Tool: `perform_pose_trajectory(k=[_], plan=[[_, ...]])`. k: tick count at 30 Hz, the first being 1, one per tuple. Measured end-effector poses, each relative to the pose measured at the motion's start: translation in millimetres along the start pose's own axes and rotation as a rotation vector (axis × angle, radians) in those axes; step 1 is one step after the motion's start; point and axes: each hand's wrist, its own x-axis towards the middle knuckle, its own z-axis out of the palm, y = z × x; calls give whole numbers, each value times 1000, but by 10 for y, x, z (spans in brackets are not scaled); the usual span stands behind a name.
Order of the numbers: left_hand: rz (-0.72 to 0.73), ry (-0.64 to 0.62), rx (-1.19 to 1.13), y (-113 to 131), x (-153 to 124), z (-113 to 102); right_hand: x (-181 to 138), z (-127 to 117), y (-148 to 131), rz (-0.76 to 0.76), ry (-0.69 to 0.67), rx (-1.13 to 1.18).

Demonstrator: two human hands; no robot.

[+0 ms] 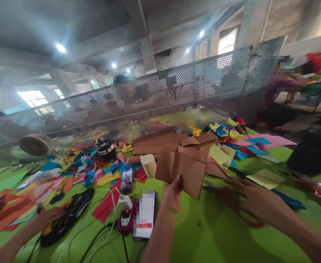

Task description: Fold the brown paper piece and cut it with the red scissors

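My left hand (172, 193) is closed on the lower edge of a folded brown paper sheet (184, 171) and holds it up over the green table (204, 233). My right hand (252, 200) is smeared by motion and lies low over the table, on or just above red-handled scissors (244, 218). Whether its fingers grip them is unclear. More brown sheets (160, 140) are stacked behind the held one.
A phone (145, 215) and a charger with white cables (125, 202) lie left of my left arm. A cream paper roll (148, 165) stands behind them. Coloured paper scraps (75, 171) cover the left and back. Another person's hand (44, 219) reaches in at lower left. A perforated metal screen (177, 91) closes the far side.
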Motion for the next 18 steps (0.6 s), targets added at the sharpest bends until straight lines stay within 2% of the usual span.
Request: perform_pose_trajectory(k=[2,4,6,8,12,18], plan=[[27,0,-8,-3,0,4,73,-116,-211,58,16,186],[42,-13,-35,-3,-8,18,134,-175,-497,-24,-44,574],[63,-40,-74,2,-21,37,181,-155,-793,-52,-141,919],[69,-57,-102,12,-32,53,220,-71,-1034,-68,-198,1119],[58,-36,-107,12,-30,46,295,154,-1259,11,-77,1257],[19,55,-111,-47,18,-26,401,365,-1192,164,111,1185]])
